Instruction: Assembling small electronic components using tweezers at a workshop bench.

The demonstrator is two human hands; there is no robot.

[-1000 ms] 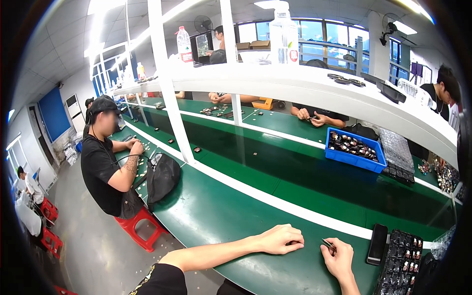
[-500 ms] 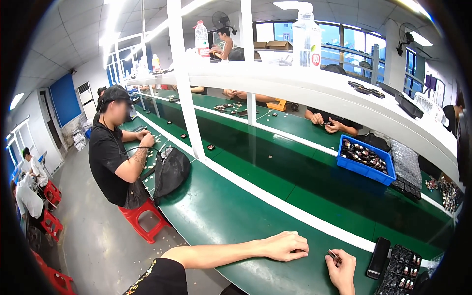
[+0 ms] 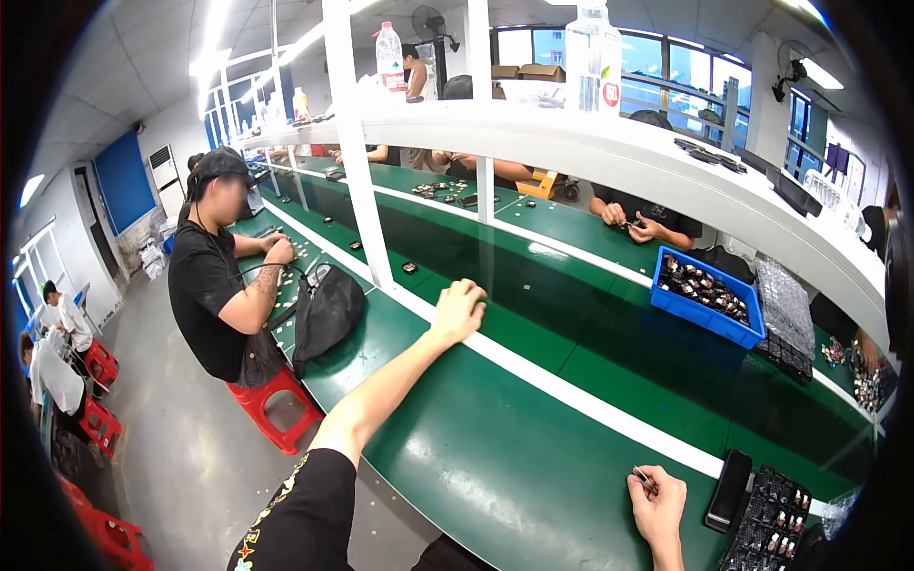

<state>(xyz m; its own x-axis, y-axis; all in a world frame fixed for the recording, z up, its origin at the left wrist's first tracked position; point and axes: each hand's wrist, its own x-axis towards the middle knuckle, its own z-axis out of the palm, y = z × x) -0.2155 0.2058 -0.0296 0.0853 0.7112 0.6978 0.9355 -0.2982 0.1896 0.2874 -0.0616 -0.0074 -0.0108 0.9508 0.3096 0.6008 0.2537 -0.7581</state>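
My left arm stretches across the green worktable (image 3: 495,447), and my left hand (image 3: 461,310) is over the white rail at the belt's near edge. Its fingers are extended, and I see nothing held in them. The closest item is a small dark electronic part (image 3: 409,267) on the belt, left of the hand and apart from it. At the lower right, my right hand (image 3: 659,500) pinches a small, flat dark piece (image 3: 645,480) between thumb and fingers. A black oblong case (image 3: 730,489) and a black tray with several small parts (image 3: 776,519) lie right of that hand.
A dark green belt (image 3: 571,324) runs beyond the white rail (image 3: 571,390). Past it stands a blue bin (image 3: 705,322) full of small parts. A white post (image 3: 359,162) and shelf (image 3: 533,124) rise ahead. A black bag (image 3: 327,319) lies left, beside a seated co-worker (image 3: 214,285).
My left hand has moved forward and left, from the tabletop beside my right hand to over the rail and belt edge. My right hand stays nearly in place, still pinching the small piece.
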